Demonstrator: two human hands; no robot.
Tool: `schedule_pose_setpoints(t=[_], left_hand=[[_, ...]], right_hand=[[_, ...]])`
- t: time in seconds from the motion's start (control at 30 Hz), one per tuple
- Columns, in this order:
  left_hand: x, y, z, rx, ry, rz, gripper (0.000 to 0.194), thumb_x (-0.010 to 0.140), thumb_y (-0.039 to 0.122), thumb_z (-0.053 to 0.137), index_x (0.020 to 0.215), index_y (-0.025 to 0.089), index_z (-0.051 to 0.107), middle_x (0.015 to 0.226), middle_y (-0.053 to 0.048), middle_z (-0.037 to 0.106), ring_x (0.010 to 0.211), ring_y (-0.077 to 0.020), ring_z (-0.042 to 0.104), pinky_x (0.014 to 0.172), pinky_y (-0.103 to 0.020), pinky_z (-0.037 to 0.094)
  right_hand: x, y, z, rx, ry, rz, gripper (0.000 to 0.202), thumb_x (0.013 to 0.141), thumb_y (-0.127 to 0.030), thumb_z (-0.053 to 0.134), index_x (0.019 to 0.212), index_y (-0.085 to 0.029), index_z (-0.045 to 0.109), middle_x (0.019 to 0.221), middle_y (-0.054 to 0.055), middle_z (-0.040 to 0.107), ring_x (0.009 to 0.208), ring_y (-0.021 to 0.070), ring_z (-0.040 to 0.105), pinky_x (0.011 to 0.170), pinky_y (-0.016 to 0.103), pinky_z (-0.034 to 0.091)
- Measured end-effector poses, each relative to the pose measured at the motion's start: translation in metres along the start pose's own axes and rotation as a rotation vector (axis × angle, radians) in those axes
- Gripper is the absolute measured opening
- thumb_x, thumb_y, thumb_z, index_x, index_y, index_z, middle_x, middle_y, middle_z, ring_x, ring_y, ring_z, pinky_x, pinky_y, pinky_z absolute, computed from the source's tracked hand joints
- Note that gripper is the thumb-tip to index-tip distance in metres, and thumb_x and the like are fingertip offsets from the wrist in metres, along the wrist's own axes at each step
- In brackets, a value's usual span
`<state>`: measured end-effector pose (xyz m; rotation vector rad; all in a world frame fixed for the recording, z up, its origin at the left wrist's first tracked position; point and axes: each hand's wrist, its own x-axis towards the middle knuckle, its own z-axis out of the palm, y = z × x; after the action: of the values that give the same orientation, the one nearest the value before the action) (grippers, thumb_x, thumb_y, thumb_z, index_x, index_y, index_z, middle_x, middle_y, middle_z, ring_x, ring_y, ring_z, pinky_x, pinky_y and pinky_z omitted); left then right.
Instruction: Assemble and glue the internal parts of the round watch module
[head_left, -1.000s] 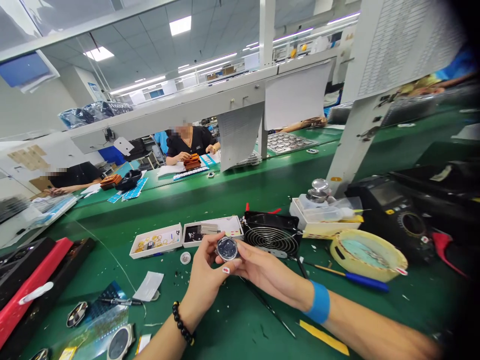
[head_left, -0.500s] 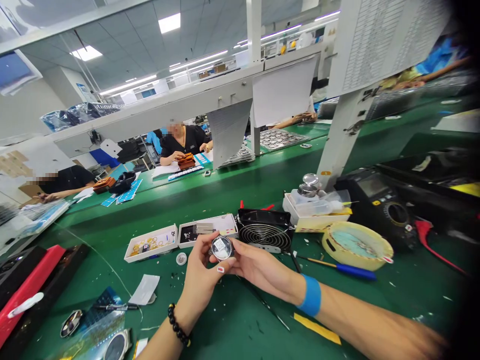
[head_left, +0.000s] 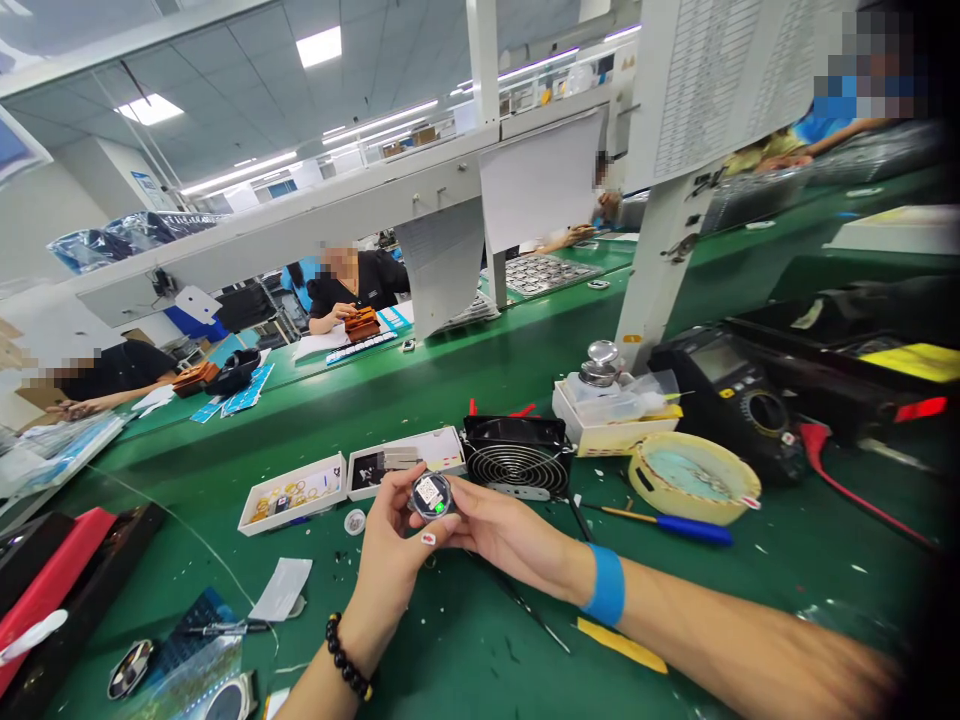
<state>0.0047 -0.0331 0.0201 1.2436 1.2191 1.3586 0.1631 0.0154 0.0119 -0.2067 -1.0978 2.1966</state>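
Note:
A small round device (head_left: pixel 431 495) with a dark rim and a white code label is held up above the green bench. Its left side is gripped by my left hand (head_left: pixel 397 545), with a beaded bracelet at the wrist; a small white and red sticker shows on the thumb. On the other side my right hand (head_left: pixel 499 530), with a blue band at the wrist, closes its fingers on the device's right edge. A small green patch shows at the lower part of the label. Tweezers (head_left: pixel 529 610) lie on the bench below my right hand.
Behind my hands are two white part trays (head_left: pixel 244 520), a black fan (head_left: pixel 517 460) and a white box (head_left: pixel 592 437). To the right are a yellow round dish (head_left: pixel 645 490), a blue-handled tool (head_left: pixel 694 530) and a black meter (head_left: pixel 750 400). People sit across the bench.
The view has shifted slightly, so the bench items appear further left. Both hands still hold the device, whose label now shows more squarely with a green patch.

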Motion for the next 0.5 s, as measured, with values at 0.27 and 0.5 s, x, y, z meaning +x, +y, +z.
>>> schedule_pose_setpoints(t=[0.27,0.5], left_hand=[[-0.0003,-0.0012,0.001,0.021,0.015,0.03,0.064,0.075,0.036,0.085,0.126,0.019,0.053,0.117,-0.009,0.062,0.106,-0.0198,0.06,0.092,-0.026,0.048],[-0.0007,-0.0016,0.001,0.02,0.019,0.047,0.063,0.075,0.036,0.086,0.126,0.018,0.053,0.113,-0.008,0.063,0.103,-0.0186,0.06,0.089,-0.024,0.049]], right_hand=[[0.001,0.0059,-0.0053,0.022,-0.001,-0.007,0.038,0.097,-0.048,0.062,0.123,-0.022,0.068,0.114,0.011,0.069,0.106,0.0211,0.066,0.096,0.032,0.05],[0.0004,0.0046,-0.0055,0.014,-0.014,-0.004,0.036,0.101,-0.044,0.057,0.125,-0.02,0.066,0.114,0.012,0.07,0.108,0.0207,0.065,0.097,0.032,0.049]])
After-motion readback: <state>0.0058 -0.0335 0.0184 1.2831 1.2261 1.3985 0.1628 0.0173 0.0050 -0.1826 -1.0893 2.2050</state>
